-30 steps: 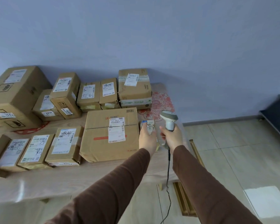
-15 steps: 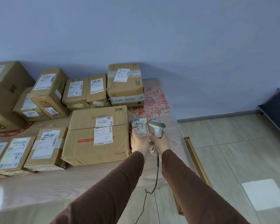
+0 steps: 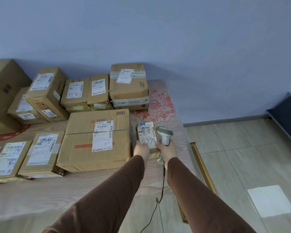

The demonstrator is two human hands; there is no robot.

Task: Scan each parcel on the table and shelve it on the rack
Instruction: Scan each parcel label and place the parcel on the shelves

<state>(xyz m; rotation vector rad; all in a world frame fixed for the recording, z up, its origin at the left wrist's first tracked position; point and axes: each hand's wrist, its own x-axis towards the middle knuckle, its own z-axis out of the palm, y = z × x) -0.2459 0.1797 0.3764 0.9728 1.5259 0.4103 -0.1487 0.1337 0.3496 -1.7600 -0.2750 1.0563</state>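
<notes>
A small brown parcel [image 3: 146, 133] with a white handwritten label stands tilted up near the table's right end. My left hand [image 3: 141, 149] grips its lower left edge. My right hand [image 3: 167, 151] grips the handle of a grey corded barcode scanner [image 3: 165, 134], whose head sits right beside the parcel's label, and its thumb touches the parcel's lower right corner. Several more labelled cardboard parcels lie on the table, the nearest a large flat box [image 3: 97, 138] just left of my left hand.
The wooden table [image 3: 77, 195] runs left to right, with a red paper-cut pattern [image 3: 160, 106] at its far right end. The scanner's cable [image 3: 161, 187] hangs over the front edge. Tiled floor [image 3: 242, 157] lies to the right, with a dark shelf edge [image 3: 287, 118] at far right.
The small parcel has been tipped up so its label faces me. The scanner has come in closer to the parcel's right side.
</notes>
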